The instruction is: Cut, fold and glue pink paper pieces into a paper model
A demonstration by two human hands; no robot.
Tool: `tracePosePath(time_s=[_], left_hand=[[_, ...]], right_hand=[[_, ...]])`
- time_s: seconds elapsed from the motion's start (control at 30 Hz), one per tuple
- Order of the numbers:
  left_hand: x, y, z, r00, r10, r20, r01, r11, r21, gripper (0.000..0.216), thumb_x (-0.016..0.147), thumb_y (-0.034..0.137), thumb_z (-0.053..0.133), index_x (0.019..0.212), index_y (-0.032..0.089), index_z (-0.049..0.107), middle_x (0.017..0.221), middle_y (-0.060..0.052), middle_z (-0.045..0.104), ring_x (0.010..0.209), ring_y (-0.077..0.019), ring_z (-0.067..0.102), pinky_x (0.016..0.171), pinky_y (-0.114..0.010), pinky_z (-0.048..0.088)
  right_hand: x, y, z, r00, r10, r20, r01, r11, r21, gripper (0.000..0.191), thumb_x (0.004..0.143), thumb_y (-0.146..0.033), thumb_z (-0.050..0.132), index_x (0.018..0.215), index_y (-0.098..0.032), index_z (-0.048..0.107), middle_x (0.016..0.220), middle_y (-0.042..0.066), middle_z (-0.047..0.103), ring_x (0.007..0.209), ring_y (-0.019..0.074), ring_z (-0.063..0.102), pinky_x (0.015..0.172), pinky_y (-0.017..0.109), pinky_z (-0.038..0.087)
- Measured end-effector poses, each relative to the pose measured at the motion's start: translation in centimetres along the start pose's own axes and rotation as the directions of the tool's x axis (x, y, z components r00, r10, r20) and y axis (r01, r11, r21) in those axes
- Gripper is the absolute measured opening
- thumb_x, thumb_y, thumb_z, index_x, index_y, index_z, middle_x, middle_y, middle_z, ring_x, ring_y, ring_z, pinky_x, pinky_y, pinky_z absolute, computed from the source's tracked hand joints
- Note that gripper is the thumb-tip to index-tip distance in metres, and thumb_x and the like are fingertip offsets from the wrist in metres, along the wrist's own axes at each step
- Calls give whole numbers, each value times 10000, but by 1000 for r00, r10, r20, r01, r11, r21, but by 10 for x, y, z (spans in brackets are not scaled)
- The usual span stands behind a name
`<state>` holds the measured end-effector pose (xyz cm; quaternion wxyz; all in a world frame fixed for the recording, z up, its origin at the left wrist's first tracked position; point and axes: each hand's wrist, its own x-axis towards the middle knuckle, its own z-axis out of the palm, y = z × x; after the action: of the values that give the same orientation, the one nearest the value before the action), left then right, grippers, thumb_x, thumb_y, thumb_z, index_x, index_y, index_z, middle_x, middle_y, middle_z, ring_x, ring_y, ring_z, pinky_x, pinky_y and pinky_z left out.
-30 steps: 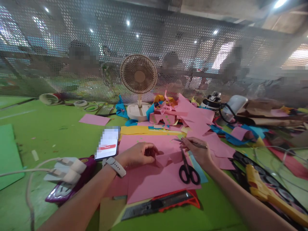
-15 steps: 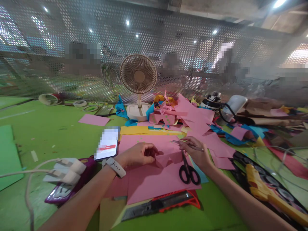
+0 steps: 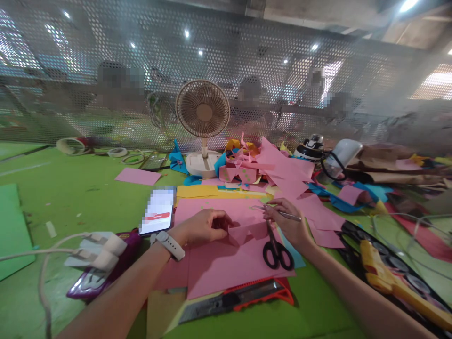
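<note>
My left hand (image 3: 206, 226), with a white watch on its wrist, has its fingers closed on the left end of a folded pink paper piece (image 3: 243, 234). My right hand (image 3: 286, 219) grips slim metal tweezers (image 3: 291, 216), their thin tips pointing left above a pink sheet (image 3: 219, 273). Black-handled scissors (image 3: 277, 256) lie on that sheet just below my right hand, blades partly covered by the paper and hand. Small green dots (image 3: 206, 205) show on the pink paper beyond my left hand.
A box cutter (image 3: 229, 301) lies at the front. A phone (image 3: 157, 209) and purple power strip (image 3: 92, 282) are left. A fan (image 3: 203, 113) stands behind, beside piled paper scraps (image 3: 282, 165). A yellow glue gun (image 3: 377, 268) rests right, near loose cables.
My right hand has turned the tweezers slightly, so their tips now look thinner. My left hand and the folded pink paper stay in place.
</note>
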<state>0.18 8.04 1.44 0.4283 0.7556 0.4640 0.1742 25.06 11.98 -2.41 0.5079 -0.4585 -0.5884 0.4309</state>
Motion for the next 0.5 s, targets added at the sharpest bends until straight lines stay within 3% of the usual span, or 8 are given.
tracePosePath(time_s=[0.3, 0.5], left_hand=[[0, -2, 0, 1000, 9, 0, -9, 999, -42, 315, 690, 208, 555, 996, 170, 619, 767, -7, 605, 673, -130, 530, 589, -220, 390], [-1, -1, 2, 998, 50, 50, -44, 993, -112, 336, 694, 254, 614, 1020, 172, 598, 720, 6, 579, 641, -121, 514, 554, -216, 379]], right_hand=[[0, -6, -4, 999, 20, -26, -18, 997, 76, 290, 716, -420, 672, 847, -182, 570, 631, 16, 675, 575, 164, 662, 511, 239, 492], [-8, -28, -10, 995, 83, -55, -72, 983, 169, 280, 690, -367, 713, 852, -171, 595, 621, 22, 685, 523, 144, 651, 473, 214, 490]])
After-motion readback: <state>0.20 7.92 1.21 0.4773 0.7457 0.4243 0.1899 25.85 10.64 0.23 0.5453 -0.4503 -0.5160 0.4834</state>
